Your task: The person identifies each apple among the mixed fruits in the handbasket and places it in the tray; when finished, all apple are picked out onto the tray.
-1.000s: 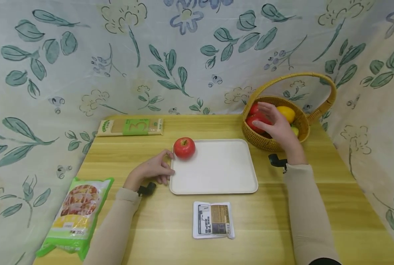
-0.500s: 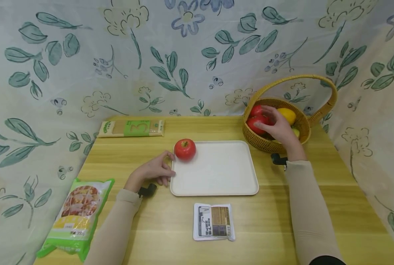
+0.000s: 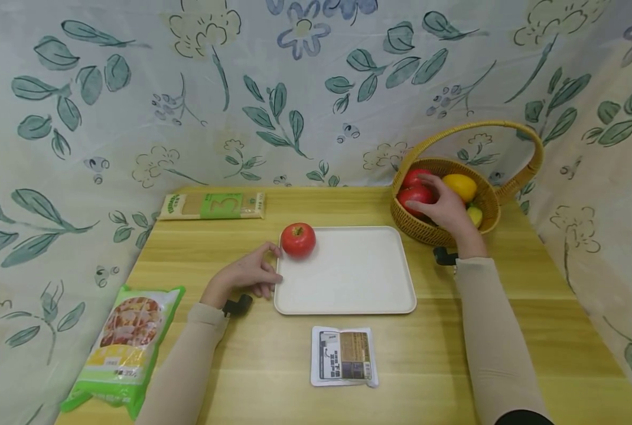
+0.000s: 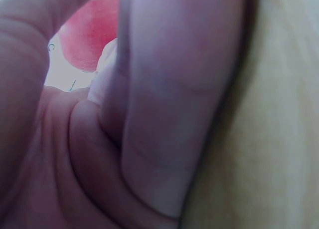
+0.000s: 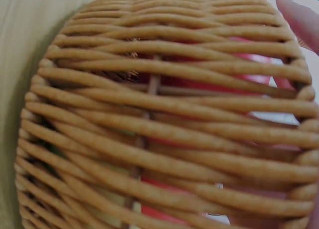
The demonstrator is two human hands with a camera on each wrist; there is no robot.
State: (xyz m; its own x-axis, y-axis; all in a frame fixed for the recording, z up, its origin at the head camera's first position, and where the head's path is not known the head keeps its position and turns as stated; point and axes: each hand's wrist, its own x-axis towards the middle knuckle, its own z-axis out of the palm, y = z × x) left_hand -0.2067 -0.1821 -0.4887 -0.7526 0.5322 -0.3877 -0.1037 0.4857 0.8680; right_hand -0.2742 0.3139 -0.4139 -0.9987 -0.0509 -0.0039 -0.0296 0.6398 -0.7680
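Note:
At the left rim of the white tray [image 3: 348, 277], my left hand [image 3: 244, 271] touches the edge with thumb and index fingertips, fingers loosely bent. A red apple [image 3: 298, 240] sits in the tray's far left corner, and part of this apple [image 4: 89, 32] shows past the fingers in the left wrist view. Inside the wicker basket [image 3: 422, 230], my right hand [image 3: 446, 203] has its thumb and fingers around the nearer red apple [image 3: 416, 193]. Basket weave [image 5: 164, 114] fills most of the right wrist view and hides the grip.
Another red apple [image 3: 414, 177], a yellow lemon-like fruit [image 3: 461, 186] and a yellow-green fruit [image 3: 474, 215] share the basket, under its tall handle [image 3: 475, 125]. A noodle packet [image 3: 215, 206] lies at the back left, a green-edged food bag [image 3: 127, 348] at left, a small sachet [image 3: 344, 356] in front.
My right hand has lowered from above the basket onto the nearer red apple, its fingers coming round it. The left hand stays at the tray edge.

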